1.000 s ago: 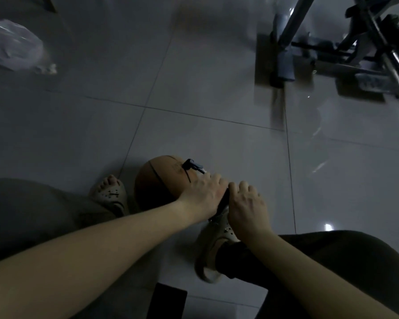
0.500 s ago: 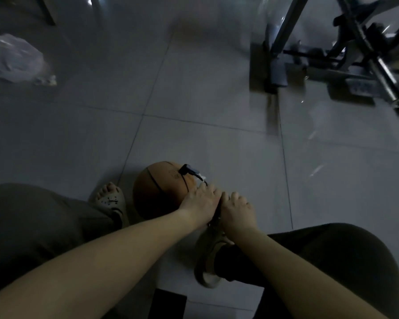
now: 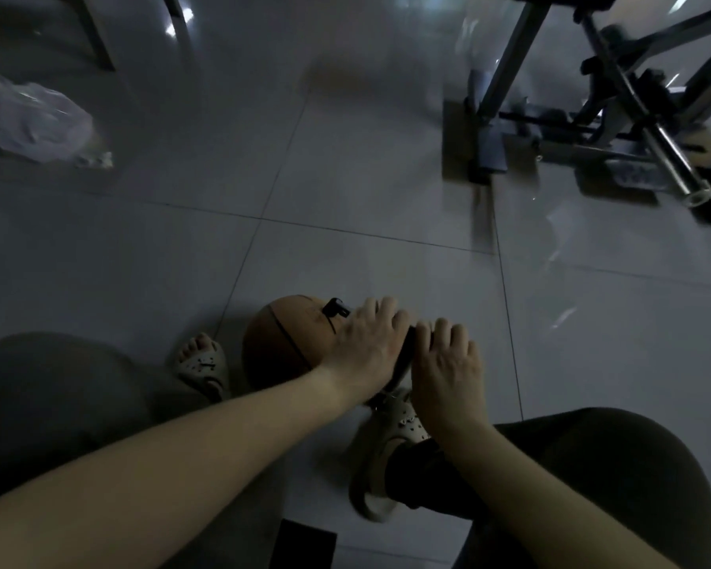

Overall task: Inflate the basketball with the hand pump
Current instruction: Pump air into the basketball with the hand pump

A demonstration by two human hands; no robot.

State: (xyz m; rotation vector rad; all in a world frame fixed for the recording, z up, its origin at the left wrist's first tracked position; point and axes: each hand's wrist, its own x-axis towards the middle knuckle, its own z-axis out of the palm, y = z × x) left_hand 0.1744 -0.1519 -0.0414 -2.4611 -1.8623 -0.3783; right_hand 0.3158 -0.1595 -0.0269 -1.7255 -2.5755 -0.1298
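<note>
Dim room, low light: glossy pale-grey floor [image 3: 345, 137] of large tiles w/ thin dark grout lines. Top right, a metal frame [image 3: 510, 55] of grey bars & tubes stands on flat foot plates, mirrored in the tiles. Top left, a crumpled clear plastic bag [image 3: 38, 121] lies near dark furniture legs [image 3: 95, 30]. Bright glints [image 3: 179, 20] beside the legs. Bottom centre, a flat dark rectangle [image 3: 304, 546], partly cut off.

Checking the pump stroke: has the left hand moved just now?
Yes. The left hand moved up-frame; its fingers now reach level with the black connector on the basketball.
</note>
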